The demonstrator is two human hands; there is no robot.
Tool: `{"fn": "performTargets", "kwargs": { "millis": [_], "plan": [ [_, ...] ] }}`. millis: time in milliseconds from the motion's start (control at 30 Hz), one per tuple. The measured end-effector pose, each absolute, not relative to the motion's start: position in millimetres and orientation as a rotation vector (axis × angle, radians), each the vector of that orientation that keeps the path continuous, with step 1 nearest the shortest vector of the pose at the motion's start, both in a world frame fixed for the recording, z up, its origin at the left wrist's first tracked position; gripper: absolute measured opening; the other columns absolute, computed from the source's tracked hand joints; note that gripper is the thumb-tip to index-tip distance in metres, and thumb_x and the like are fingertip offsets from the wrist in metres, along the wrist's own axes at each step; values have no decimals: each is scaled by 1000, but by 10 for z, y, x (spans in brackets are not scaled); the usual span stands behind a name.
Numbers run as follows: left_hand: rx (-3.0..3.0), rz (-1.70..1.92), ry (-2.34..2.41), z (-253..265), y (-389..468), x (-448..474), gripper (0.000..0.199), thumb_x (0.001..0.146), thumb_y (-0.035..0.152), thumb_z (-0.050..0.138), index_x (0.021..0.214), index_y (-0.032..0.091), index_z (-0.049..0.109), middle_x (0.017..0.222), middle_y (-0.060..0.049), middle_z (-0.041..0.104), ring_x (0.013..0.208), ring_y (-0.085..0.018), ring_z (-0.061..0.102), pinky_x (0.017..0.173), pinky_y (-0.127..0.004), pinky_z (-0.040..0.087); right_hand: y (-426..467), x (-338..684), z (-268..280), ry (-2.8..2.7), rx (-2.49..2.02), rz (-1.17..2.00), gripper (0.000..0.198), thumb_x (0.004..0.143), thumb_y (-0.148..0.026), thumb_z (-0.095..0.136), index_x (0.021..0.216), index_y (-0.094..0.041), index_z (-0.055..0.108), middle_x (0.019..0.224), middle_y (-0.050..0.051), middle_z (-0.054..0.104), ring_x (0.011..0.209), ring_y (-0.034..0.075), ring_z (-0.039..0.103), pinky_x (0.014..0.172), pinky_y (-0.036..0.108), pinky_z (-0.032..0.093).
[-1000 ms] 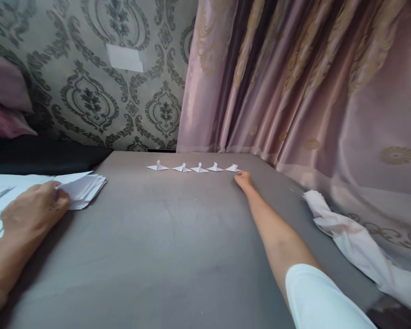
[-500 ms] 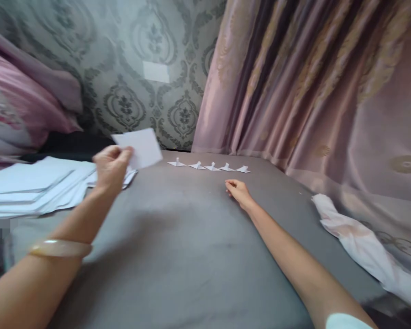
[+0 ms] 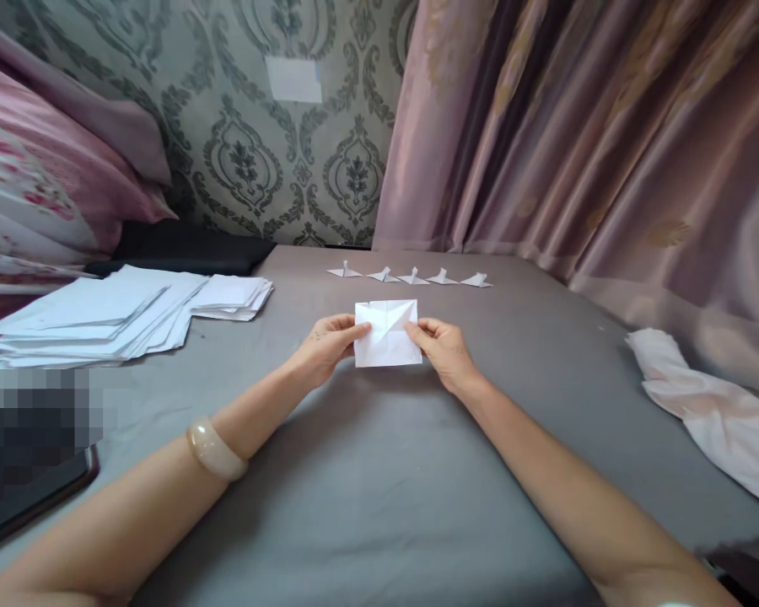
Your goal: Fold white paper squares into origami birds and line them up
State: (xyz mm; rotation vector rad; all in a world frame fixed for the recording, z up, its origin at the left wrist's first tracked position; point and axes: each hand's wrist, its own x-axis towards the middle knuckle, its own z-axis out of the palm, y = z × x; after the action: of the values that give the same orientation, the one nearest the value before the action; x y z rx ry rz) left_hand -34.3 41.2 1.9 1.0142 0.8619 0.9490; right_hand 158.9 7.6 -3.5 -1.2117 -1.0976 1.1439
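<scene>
Paper (image 3: 387, 347) held from both sides
Left hand (image 3: 326, 347) and right hand (image 3: 446, 351) face each other, forearms slanting inward, fingers pinching opposite edges, thumbs in front.

Room between right hand (image 3: 446, 350) and pale cloth (image 3: 712, 409); folded figures (image 3: 413, 277) block ahead, paper stacks (image 3: 94, 308) left.

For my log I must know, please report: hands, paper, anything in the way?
Left hand and right hand grip paper at opposite sides. Paper creased. No obstruction seen; five folded figures beyond.

Pink curtain (image 3: 512, 126) beside patterned wallpaper (image 3: 244, 160); crumpled white cloth (image 3: 708, 405).
</scene>
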Motion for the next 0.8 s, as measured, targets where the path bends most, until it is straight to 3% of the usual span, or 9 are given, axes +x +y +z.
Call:
{"fn": "performTargets", "kwargs": {
  "millis": [100,267,367,467,633,700,800],
  "plan": [
    [991,947,898,-68,405,-322,34,66,24,80,93,12,65,87,-9,69,74,-15,65,70,-28,52,74,1576,-104,-1097,-1273,1068,29,68,-41,72,82,-16,67,73,3,70,62,14,62,61,26,48],
    [1030,940,1015,-149,421,-330,56,72,14,71,122,16,46,73,-2,65,68,-14,65,68,-27,51,110,1628,-185,-1140,-1364,993,41,74,-30,63,113,-21,55,61,-4,65,51,13,57,51,23,42],
    [1126,970,1086,-156,425,-358,66,73,18,69,130,18,36,71,1,64,60,-11,61,61,-24,48,125,1654,-226,-1255,-1363,951,27,77,-28,58,102,-22,59,59,-6,61,48,11,52,47,22,37],
    [1240,1018,1109,-154,428,-393,62,73,23,68,127,21,39,65,4,61,52,-10,55,55,-23,44,128,1661,-262,-1337,-1408,959,18,77,-24,53,89,-20,66,69,-2,65,54,10,54,53,22,42],
    [1388,968,1165,-166,446,-415,17,75,21,56,89,17,64,64,1,58,52,-10,49,53,-23,37,119,1706,-273,-1532,-1497,960,40,73,-11,46,104,-22,69,91,-1,71,70,12,61,70,26,47],
    [1396,941,1223,-175,455,-411,19,72,18,53,84,16,68,65,-1,60,54,-11,50,54,-24,35,121,1742,-269,-1607,-1447,949,42,73,-9,49,106,-25,69,99,-1,71,82,13,64,80,28,48],
    [1373,891,1194,-195,464,-411,31,66,13,52,92,17,69,78,-3,68,67,-15,58,61,-25,40,134,1790,-279,-1612,-1417,940,34,75,-15,56,103,-25,70,104,0,71,93,16,64,89,32,47]
  ]
}}
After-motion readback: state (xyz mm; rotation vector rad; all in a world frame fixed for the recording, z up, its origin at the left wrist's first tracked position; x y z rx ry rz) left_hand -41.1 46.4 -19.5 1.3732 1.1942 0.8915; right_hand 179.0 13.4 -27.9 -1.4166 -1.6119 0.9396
